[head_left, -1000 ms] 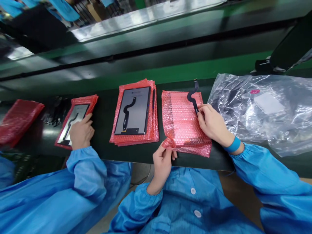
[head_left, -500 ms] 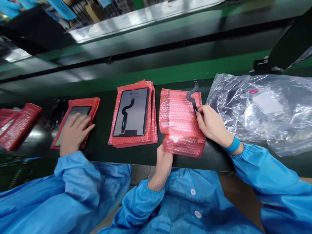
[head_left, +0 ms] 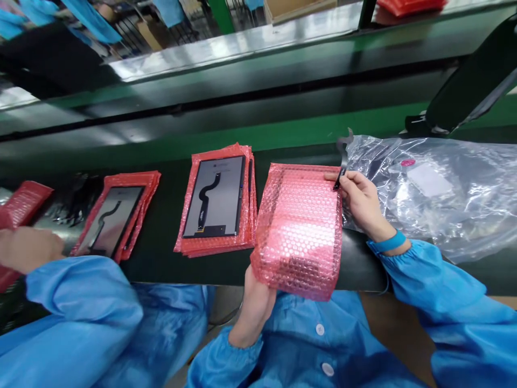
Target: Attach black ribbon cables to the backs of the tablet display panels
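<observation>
My left hand (head_left: 257,295) is closed on the lower left corner of a pink bubble-wrap bag (head_left: 301,226), its fingers mostly hidden beneath. In my right hand (head_left: 361,202), at the bag's upper right edge, a black flex cable (head_left: 342,161) is pinched between the fingers, its curved end pointing up. One right fingertip lies across the bag. To the left, a grey display panel (head_left: 230,202) with a black flex cable (head_left: 204,202) on it rests on a stack of pink bubble bags (head_left: 181,237).
At the right lies a large clear plastic bag (head_left: 464,215) with a white label (head_left: 430,178). A co-worker's hand (head_left: 30,250) is over pink bags at the far left, near another panel on bags (head_left: 125,210). A dark arm-like post (head_left: 460,89) stands behind.
The bag's folded lower part has opened out flat toward me. My right hand has shifted right with the flex cable. The co-worker's hand has left its panel and moved left.
</observation>
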`<state>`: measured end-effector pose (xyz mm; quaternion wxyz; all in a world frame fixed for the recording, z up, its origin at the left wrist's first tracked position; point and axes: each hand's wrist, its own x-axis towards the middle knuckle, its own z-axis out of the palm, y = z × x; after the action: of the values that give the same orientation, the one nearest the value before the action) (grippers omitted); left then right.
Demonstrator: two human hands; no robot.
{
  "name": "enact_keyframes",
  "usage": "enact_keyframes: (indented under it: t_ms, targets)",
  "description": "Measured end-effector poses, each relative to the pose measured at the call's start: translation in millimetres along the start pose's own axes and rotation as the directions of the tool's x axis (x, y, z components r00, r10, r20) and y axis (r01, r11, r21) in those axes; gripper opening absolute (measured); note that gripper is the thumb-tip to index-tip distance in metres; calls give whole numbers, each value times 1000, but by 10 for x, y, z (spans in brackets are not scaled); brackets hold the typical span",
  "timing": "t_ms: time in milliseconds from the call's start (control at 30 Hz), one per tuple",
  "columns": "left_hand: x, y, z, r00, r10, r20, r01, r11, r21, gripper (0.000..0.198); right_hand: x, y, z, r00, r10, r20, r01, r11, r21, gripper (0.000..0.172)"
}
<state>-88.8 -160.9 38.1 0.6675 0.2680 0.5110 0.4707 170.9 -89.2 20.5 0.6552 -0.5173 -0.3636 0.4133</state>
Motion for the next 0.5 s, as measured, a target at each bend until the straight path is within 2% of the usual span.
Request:
enact_keyframes:
  t_ms: [100,200,267,367,433,500]
  targets:
    - [-115,24,-136,1000,2,11,-2,998,60,52,-49,-13,47,999,-5,-41,6,1000,15,34]
    - [-193,19,-323,996,-64,59,55,989,140,51,-58,-26,66,993,-45,-106,40,998,-45,40]
    - [-227,19,-528,986,-128,105,106,975,196,52,-7,-16,19,980,-106,-168,94,993,-76,43]
    - [-282,85,-976,967,-208,144,161,944,287,54,128,43,-133,956,-163,-243,140,984,-110,43]
    - [-345,200,-1311,964,-254,80,216,919,329,56,206,104,-234,950,-180,-257,146,978,-146,38]
    - [-437,366,-1593,967,-234,-98,253,916,312,62,242,164,-290,961,-183,-207,144,971,-190,32]
